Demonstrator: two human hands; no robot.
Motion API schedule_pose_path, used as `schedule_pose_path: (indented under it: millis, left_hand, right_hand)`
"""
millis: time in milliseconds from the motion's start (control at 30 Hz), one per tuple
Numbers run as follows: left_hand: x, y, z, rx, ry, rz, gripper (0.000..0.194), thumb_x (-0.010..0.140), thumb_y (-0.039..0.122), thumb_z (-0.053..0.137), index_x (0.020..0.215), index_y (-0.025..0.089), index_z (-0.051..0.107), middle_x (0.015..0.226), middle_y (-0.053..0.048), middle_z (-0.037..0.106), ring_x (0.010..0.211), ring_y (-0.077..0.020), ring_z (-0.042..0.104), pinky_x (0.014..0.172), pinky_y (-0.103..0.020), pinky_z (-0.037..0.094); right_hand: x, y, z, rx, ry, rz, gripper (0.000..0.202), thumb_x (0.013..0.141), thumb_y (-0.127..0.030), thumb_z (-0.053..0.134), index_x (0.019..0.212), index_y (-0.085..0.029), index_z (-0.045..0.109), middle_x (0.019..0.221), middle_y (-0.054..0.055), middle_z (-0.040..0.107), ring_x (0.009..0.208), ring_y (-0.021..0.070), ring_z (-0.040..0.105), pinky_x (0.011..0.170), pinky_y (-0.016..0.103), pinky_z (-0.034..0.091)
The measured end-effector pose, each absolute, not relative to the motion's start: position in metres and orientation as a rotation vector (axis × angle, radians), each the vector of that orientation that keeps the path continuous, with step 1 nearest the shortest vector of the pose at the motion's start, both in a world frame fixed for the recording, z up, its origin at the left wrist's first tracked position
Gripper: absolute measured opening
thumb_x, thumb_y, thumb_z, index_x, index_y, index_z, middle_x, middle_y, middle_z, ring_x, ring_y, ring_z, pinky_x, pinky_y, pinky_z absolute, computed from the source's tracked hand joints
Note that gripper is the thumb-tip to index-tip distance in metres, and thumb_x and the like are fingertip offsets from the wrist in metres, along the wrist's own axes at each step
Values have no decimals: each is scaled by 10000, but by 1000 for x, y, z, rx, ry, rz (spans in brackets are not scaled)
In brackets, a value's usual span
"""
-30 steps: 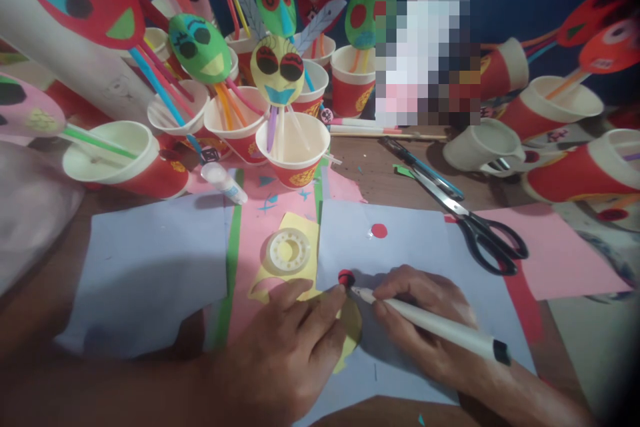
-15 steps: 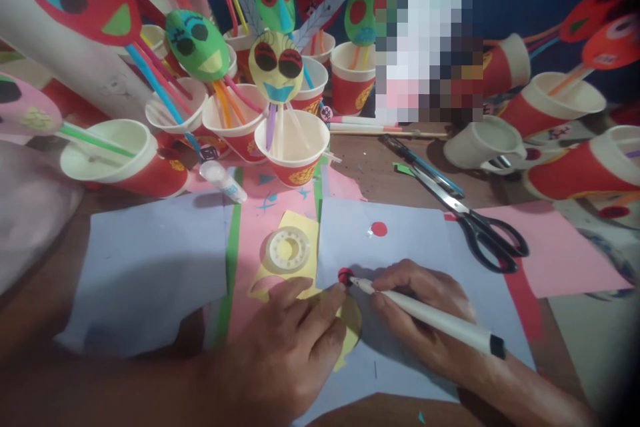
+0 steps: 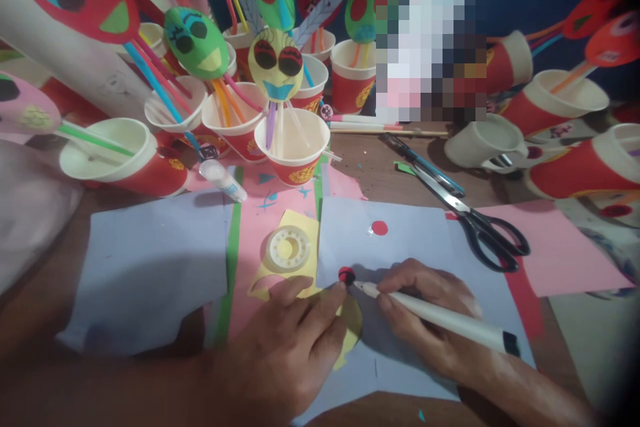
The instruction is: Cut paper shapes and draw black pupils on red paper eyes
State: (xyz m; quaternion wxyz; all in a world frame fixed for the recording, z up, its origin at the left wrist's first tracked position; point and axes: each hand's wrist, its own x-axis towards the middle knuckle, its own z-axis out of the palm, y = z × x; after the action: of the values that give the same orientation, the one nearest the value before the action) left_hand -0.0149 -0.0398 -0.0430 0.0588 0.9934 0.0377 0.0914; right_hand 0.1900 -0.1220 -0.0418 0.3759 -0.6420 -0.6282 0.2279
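My right hand [image 3: 430, 310] grips a white marker [image 3: 445, 317] with a black end, its tip just right of a small red paper circle [image 3: 346, 275]. Black ink covers part of that circle. My left hand [image 3: 295, 340] lies with fingers spread, a fingertip at the lower edge of the circle. Partly under the left hand is a yellow paper oval [image 3: 352, 323]. Beneath it all spreads a bluish-grey sheet [image 3: 425, 227], where a second, plain red circle [image 3: 379, 227] lies farther up. A white tape roll [image 3: 289, 247] rests on yellow paper [image 3: 300, 219] beyond my left hand.
Black-handled scissors [image 3: 493, 237] and a blue cutter [image 3: 425, 163] lie at the right, near a white mug [image 3: 485, 141]. A glue stick [image 3: 223, 180] lies left of centre. Several paper cups, such as the front one [image 3: 293, 170], hold paper faces on straws.
The marker tip has shifted slightly right, off the red circle, and more of the circle is black. My left hand stays in place.
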Motion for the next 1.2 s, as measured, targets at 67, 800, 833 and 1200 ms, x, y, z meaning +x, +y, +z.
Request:
schedule_pose_path:
  millis: [67, 800, 833, 1200]
  left_hand:
    - [-15, -39, -43, 3017, 106, 247, 266, 911, 152, 385, 1060, 130, 604, 1249, -135, 577, 987, -207, 572, 960, -389, 293]
    - [-16, -36, -35, 2889, 146, 249, 249, 901, 183, 416, 1053, 146, 610, 1249, -105, 566, 1032, -211, 537, 940, -356, 353]
    - [-16, -35, -33, 2836, 181, 233, 247, 901, 193, 419, 1053, 152, 610, 1246, -91, 566, 1021, -208, 538, 934, -348, 368]
    - [-18, -29, -39, 2809, 218, 317, 292, 858, 38, 387, 1012, 143, 612, 1252, -73, 580, 1005, -187, 557, 984, -354, 347]
  right_hand:
    - [190, -122, -42, -1645, -1605, 582, 75, 794, -143, 543, 764, -211, 549, 582, -48, 586, 443, 86, 534, 448, 211, 402]
    - [189, -120, -41, -1682, -1623, 587, 81, 784, -152, 528, 727, -200, 557, 540, -48, 572, 416, 84, 509, 433, 209, 395]
    - [189, -120, -41, -1687, -1620, 592, 88, 779, -145, 525, 721, -203, 556, 533, -50, 569, 410, 84, 503, 432, 210, 398]
    - [189, -122, -44, -1706, -1586, 611, 87, 783, -175, 522, 713, -196, 568, 545, -39, 572, 419, 88, 492, 464, 221, 429]
